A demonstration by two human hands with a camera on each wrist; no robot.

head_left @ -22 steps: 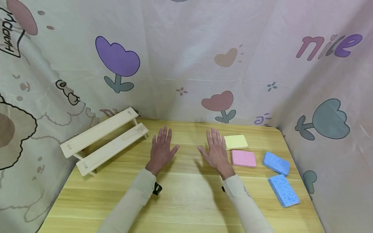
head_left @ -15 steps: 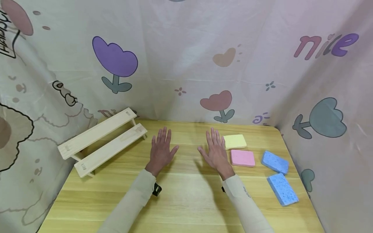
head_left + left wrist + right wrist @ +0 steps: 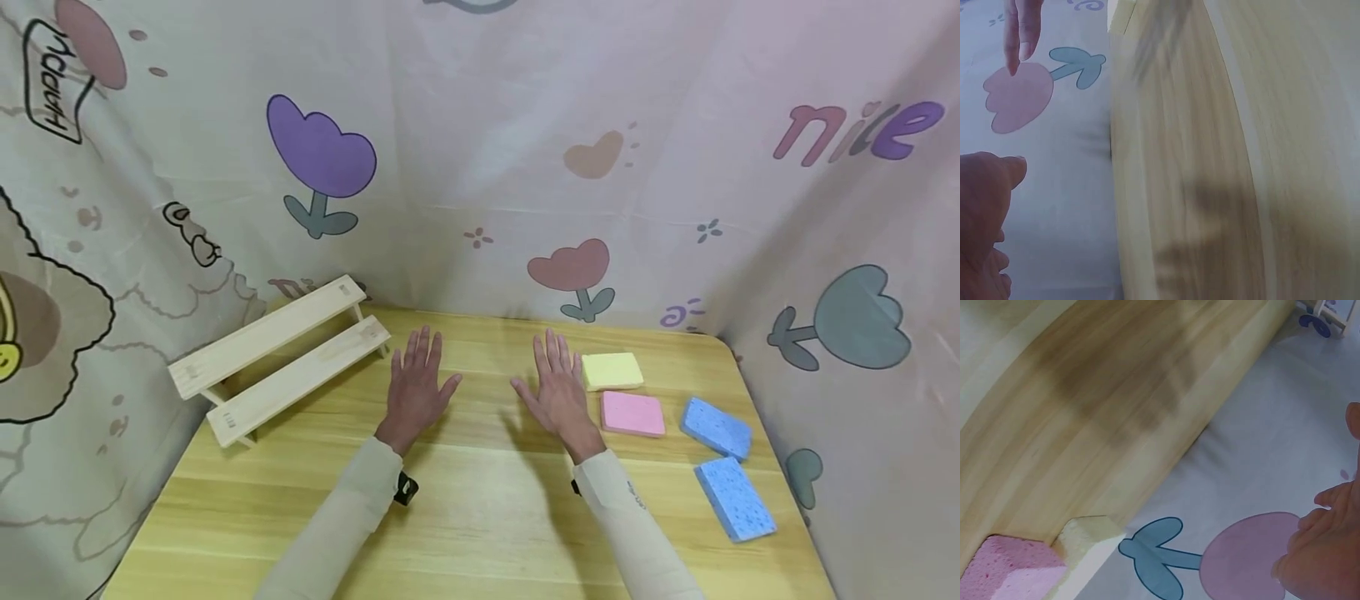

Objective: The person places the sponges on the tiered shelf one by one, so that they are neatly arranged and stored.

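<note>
While a printed cloth [image 3: 450, 125] with flowers and hearts hangs behind and on both sides, the wood-grain table [image 3: 480, 517] fills the space in front of it. A pale two-step wooden rack [image 3: 298, 377] stands slantwise at the table's back left corner, one end close to the left edge. Two light sleeves [image 3: 330, 521] reach in from the front edge. Both hands, the left hand [image 3: 415, 387] and the right hand [image 3: 560, 396], are raised above the middle, fingers straight and thumbs spread towards each other. Near the right edge lie two blue sponges [image 3: 736, 498], corner to corner; whether they touch I cannot tell. A pink sponge [image 3: 633, 414] lies between them and the right hand, with a yellow sponge [image 3: 613, 372] just beyond it, nearer the back edge. Smallest is a black wrist fitting [image 3: 406, 489] at the left cuff.
</note>
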